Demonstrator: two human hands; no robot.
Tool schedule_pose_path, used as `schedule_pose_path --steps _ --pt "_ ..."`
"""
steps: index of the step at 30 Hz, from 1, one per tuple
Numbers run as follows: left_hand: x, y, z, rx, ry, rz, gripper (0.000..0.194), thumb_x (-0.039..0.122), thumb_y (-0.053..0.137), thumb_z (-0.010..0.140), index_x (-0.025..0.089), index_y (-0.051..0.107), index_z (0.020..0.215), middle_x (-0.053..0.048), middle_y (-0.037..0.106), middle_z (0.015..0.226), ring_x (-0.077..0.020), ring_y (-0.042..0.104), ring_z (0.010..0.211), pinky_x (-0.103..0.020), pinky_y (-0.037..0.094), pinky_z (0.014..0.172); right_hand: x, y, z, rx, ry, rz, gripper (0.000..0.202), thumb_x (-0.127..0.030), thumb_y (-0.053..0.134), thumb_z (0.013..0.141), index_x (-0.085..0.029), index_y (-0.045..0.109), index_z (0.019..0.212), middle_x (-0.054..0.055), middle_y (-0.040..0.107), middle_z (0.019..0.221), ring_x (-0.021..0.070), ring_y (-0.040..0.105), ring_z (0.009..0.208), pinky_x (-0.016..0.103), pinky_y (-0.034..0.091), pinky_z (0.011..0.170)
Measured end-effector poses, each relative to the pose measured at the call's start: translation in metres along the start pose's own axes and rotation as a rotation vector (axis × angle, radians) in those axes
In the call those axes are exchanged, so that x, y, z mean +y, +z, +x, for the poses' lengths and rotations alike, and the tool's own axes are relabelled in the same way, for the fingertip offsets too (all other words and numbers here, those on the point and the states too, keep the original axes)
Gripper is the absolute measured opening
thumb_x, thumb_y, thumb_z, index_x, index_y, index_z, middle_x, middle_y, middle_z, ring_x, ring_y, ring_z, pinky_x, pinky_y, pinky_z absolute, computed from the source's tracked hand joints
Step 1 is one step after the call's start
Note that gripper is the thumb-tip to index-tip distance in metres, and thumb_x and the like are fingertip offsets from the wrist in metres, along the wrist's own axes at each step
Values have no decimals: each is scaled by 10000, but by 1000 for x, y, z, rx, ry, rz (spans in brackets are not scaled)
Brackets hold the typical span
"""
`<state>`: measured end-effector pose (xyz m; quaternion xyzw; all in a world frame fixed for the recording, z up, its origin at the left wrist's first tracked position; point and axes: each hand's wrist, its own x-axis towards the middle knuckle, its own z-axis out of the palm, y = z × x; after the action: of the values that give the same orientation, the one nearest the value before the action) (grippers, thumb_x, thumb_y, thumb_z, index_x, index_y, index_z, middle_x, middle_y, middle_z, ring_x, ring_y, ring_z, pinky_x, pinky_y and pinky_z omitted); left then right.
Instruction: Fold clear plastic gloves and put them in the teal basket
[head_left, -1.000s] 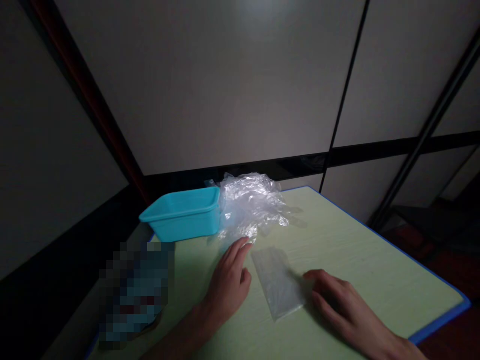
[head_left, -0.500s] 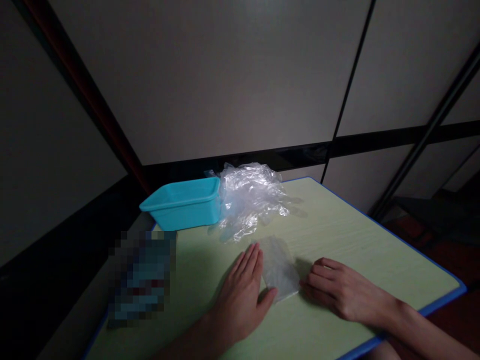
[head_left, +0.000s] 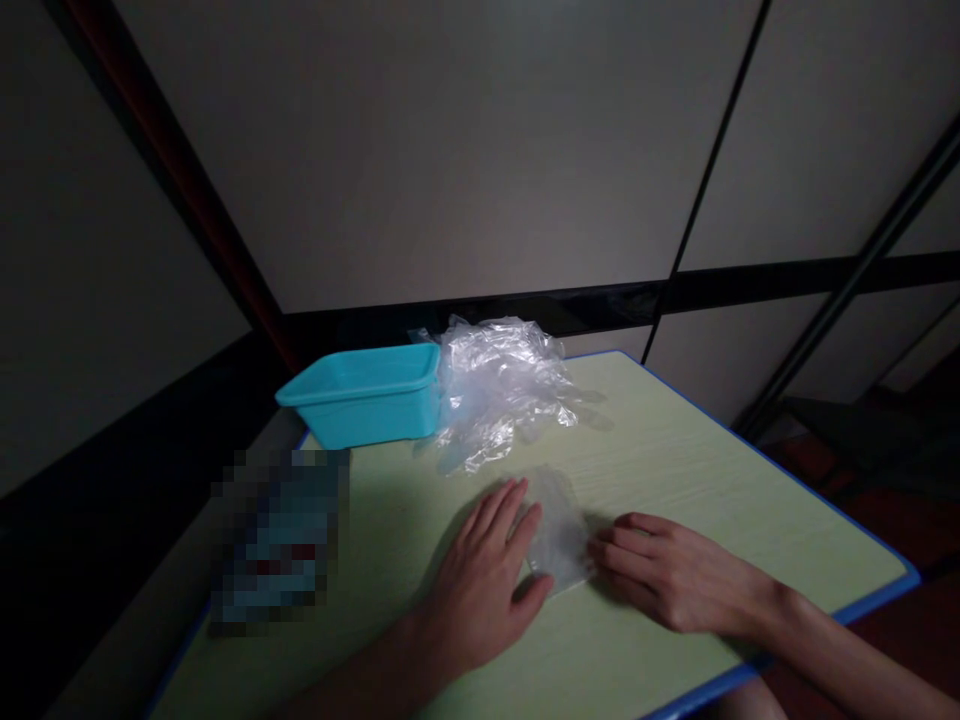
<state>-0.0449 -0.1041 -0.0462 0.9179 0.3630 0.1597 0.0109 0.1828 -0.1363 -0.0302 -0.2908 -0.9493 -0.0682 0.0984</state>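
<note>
I am watching the two bare hands working on a pale green table with a blue edge (head_left: 750, 480). The left hand (head_left: 487, 580) is lying flat with its fingers stretched out and released, and its fingertips are pressing the left border of a small folded piece of clear plastic film (head_left: 559, 535). The right hand (head_left: 660, 570) is resting at three o'clock from this film, with fingers loosely curled and touching its right border; it is grasping nothing. The film is lying flat on the table between both hands.

At twelve o'clock from the film a crumpled heap of transparent plastic gloves (head_left: 499, 385) is sitting, and a turquoise rectangular plastic tub (head_left: 360, 405) is touching it at nine o'clock.

In my judgement, the risk is slipping: the film is thin and smooth, so uneven pressure could be opening the fold or pushing it sideways. The dim light is also making its edges hard to see.
</note>
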Motion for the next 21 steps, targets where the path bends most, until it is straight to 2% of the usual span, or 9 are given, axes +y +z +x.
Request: schedule_pose_path --steps 3,6,10,15,19,21 --pt "4 -3 1 33 29 -69 316 262 578 736 179 556 1040 -91 477 1253 -254 407 1164 -399 352 967 1 1 -1 -12 -51 3 269 -134 344 906 -173 611 897 67 608 1078 168 537 988 345 442 836" --pt "5 -4 1 39 78 -138 184 228 567 751 185 585 929 -61 575 1098 -226 499 1041 -372 400 914 2 3 -1 -27 -31 20 279 -127 331 904 -157 606 946 82 573 1162 173 503 1076 361 425 905" --pt "5 -8 1 2 101 -193 184 239 551 765 183 575 938 -51 602 996 -209 540 923 -357 437 835 2 4 1 -3 44 126 280 -92 322 879 -108 583 981 116 593 1117 180 521 1049 344 442 892" --pt "5 -10 2 -1 87 -270 400 348 663 630 163 574 972 -66 603 992 -241 547 886 -383 446 805 5 -3 6 9 269 364 245 -114 323 866 -135 516 1016 81 637 895 148 588 809 299 486 719" --pt "3 -3 7 69 -63 -376 204 149 555 714 176 604 911 -30 624 929 -180 570 846 -297 459 782 12 -6 11 51 391 564 192 -174 302 890 -172 492 914 37 617 792 127 571 696 261 463 628" --pt "1 0 10 95 -91 -434 198 80 482 755 177 622 856 -19 632 879 -150 577 810 -253 457 751 15 -1 12 76 394 629 124 -216 376 870 -179 491 898 29 609 804 131 564 709 257 451 631"
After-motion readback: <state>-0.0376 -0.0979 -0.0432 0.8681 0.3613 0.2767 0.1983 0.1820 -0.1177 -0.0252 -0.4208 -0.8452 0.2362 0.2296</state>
